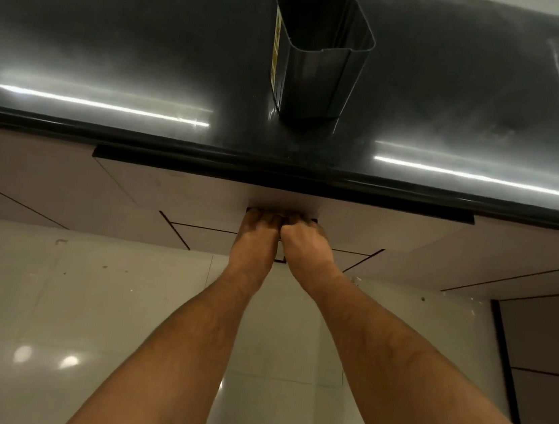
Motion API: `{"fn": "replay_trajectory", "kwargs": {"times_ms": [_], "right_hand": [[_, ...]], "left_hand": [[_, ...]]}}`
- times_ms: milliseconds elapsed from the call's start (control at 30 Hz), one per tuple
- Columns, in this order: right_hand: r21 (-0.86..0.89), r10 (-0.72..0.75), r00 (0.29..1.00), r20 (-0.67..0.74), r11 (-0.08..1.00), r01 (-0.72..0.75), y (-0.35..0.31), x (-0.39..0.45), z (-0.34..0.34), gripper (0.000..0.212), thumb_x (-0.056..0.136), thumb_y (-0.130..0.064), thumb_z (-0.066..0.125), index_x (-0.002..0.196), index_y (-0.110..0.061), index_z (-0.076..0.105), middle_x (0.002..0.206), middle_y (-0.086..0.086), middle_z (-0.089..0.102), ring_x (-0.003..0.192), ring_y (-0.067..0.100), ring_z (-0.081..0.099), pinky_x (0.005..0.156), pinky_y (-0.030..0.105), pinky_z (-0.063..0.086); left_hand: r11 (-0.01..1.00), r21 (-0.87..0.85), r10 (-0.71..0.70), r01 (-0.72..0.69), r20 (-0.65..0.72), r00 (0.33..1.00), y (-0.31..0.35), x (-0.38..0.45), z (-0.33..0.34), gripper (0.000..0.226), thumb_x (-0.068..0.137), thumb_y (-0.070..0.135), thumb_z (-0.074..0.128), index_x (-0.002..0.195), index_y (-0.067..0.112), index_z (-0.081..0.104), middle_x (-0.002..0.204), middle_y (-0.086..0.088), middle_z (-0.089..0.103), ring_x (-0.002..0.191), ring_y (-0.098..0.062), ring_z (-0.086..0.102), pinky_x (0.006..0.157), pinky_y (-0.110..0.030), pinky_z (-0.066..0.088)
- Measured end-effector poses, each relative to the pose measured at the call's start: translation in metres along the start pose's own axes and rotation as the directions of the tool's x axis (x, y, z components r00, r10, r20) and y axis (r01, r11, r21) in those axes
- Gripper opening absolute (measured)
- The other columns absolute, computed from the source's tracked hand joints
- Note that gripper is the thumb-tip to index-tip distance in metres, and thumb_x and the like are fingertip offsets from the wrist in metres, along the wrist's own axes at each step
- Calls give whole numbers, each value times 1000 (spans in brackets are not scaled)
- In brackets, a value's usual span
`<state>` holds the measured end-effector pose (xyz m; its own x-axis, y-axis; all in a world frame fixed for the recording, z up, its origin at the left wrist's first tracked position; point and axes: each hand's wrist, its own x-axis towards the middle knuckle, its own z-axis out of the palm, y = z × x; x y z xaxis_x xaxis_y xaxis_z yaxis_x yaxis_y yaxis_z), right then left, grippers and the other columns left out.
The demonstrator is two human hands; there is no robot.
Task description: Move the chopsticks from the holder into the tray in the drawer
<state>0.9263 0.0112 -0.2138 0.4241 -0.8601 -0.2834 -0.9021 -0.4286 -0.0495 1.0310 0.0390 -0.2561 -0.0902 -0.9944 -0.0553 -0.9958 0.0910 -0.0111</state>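
my left hand [257, 235] and right hand [304, 241] sit side by side, fingers curled into what seems the drawer [202, 199] handle recess. the dark holder [320, 54] stands on the black surface [114, 50], far of them.

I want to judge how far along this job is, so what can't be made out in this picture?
- Chopsticks: none in the head view; the holder's dark inside hides its bottom.
- Tray: hidden behind the drawer front.
- Drawer's state: shut or barely open, cannot be told from this steep angle.
- Fingertips: the left hand and right hand curl at the drawer's lower edge, their tips hidden under it.
- Holder's label: too blurred to read.
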Motion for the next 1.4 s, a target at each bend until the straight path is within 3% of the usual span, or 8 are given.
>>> {"fn": "replay_trajectory", "kwargs": {"times_ms": [100,433,700,1033,1167,1267,1333,1400], "right_hand": [[-61,3,1000,18,998,-2,6,16,3,42,90,-15,69,130,-13,57,127,11,61,114,29,58,101,39,46],[-55,29,992,-125,998,-36,12,43,3,31,93,-6,64,124,-8,62,124,12,65,108,30,66,93,40,53],[-36,-5,983,-182,999,-1,15,45,5,25,96,-5,59,121,-9,62,121,13,66,106,29,67,91,40,56],[-38,42,994,-100,998,-46,12,43,-1,30,95,-7,61,125,-9,59,124,14,65,109,31,65,94,40,54],[32,70,995,-76,997,-68,6,33,-12,40,95,-7,60,135,-8,52,131,15,58,116,31,60,101,41,50],[63,49,992,-119,997,-42,0,10,-17,23,98,-14,59,121,-10,59,119,13,64,96,22,62,91,35,54],[25,40,973,-227,999,-36,-2,-6,-19,24,97,-20,61,119,-10,58,115,14,64,93,22,61,88,36,54],[-11,62,937,-343,997,-70,-4,-18,-22,39,97,-24,59,131,-7,51,126,17,57,111,29,58,100,41,51]], "left_hand": [[966,254,40,-57,71,997,-3,17,6,79,77,28,78,145,20,38,144,-6,45,135,-28,41,118,-42,24],[971,235,59,-40,-76,995,-6,44,5,36,89,17,66,124,20,57,122,-4,63,119,-23,58,110,-36,39],[977,214,40,-10,-138,990,-5,48,7,40,86,20,71,124,22,60,122,-2,66,119,-22,59,111,-36,41],[952,-303,-75,42,-98,992,-10,49,-2,26,91,2,65,118,2,66,119,-23,66,116,-40,58,105,-44,43],[924,-380,-63,44,-39,997,-14,46,-34,18,100,29,47,97,25,65,100,-11,70,95,-32,65,72,-33,49],[941,-340,26,8,95,995,-21,25,-44,22,102,24,49,116,12,60,124,-18,64,102,-26,61,91,-33,47],[940,-340,-27,13,-36,999,-30,2,-46,25,97,22,57,120,11,58,122,-15,65,98,-20,61,90,-30,48],[954,-294,-9,-56,-214,977,-31,-17,-49,46,94,19,56,137,5,49,138,-17,56,126,-28,54,113,-42,39]]}}
